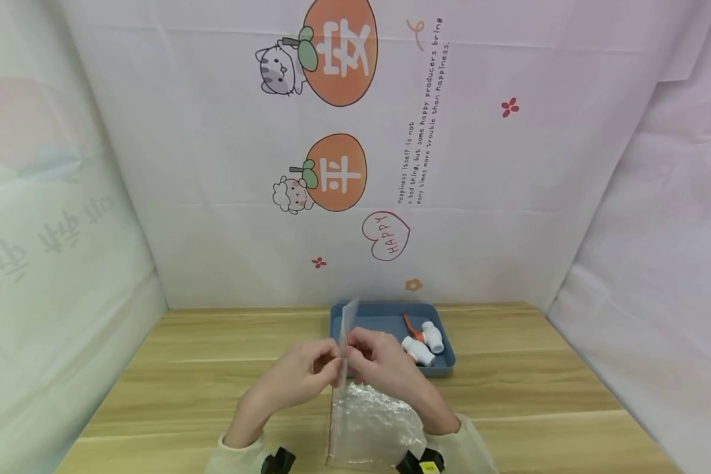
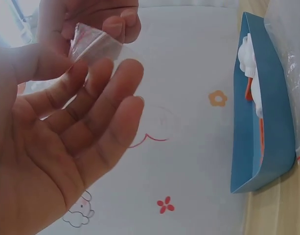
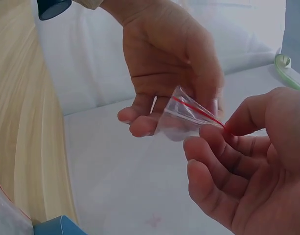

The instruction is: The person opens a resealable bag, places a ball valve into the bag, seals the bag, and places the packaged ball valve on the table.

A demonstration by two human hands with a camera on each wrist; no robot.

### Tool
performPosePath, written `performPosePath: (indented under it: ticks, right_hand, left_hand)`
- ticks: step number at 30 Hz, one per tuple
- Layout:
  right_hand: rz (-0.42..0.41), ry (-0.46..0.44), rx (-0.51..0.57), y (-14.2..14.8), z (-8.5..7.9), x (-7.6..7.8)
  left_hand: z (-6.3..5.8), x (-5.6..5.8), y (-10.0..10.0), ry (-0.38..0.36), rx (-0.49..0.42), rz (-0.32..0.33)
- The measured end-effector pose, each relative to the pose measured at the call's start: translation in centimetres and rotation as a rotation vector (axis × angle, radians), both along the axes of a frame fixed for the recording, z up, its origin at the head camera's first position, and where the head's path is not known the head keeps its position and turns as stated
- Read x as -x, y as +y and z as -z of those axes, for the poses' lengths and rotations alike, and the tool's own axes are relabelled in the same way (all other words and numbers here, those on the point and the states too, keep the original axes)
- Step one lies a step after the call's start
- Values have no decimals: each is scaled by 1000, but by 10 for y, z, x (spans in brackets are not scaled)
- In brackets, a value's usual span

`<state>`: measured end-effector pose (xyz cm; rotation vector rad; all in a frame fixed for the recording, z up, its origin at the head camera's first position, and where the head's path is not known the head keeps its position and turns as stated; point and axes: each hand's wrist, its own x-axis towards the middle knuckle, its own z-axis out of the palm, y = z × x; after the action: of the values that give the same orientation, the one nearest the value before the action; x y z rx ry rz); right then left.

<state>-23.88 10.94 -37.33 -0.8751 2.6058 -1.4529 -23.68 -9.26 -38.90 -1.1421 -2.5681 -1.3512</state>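
Note:
A clear zip bag [image 1: 348, 319] with a red seal line is held up over the table, edge-on in the head view. My left hand [image 1: 299, 372] pinches it between thumb and fingertips from the left. Facing it, my right hand [image 1: 385, 362] pinches the same bag near the red line. The right wrist view shows one bag corner [image 3: 181, 115] jutting out between the two hands. Beneath them on the table lies more crinkled clear plastic bagging [image 1: 373, 421], a red line along its left edge.
Behind the hands stands a blue tray [image 1: 379, 309]. At its right side lie two white ball valves [image 1: 432, 337] with an orange-red handle [image 1: 411, 326] showing. The wooden table [image 1: 231, 349] meets a printed white cloth [image 1: 480, 197] at the back; more cloth hangs at both sides.

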Motion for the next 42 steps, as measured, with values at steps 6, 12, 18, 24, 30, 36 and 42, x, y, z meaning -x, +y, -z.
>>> performPosePath:
  ticks: [6,12,18,24,30,36,42]
  right_hand:
    - [-37,45,6,0,2,0]
    - [-17,69,12,2,-1,-2]
    - [-26,89,33,3,-4,-6]
    - [-21,148,11,3,-5,-6]
    - [-27,138,-9,4,-5,-6]
    - [-47,141,-14,5,-3,-7]
    - [-27,213,-51,5,-3,-7]
  left_hand:
    - [-6,-7,3,15,54,-30]
    - [-7,-8,4,27,14,-3]
    - [-4,-8,9,131,-36,-66]
    - [-2,-9,17,229,-13,-177]
    - [-3,-10,14,194,6,-134]
    - [-4,-11,12,169,10,-84]
    - [-3,-12,18,225,39,-162]
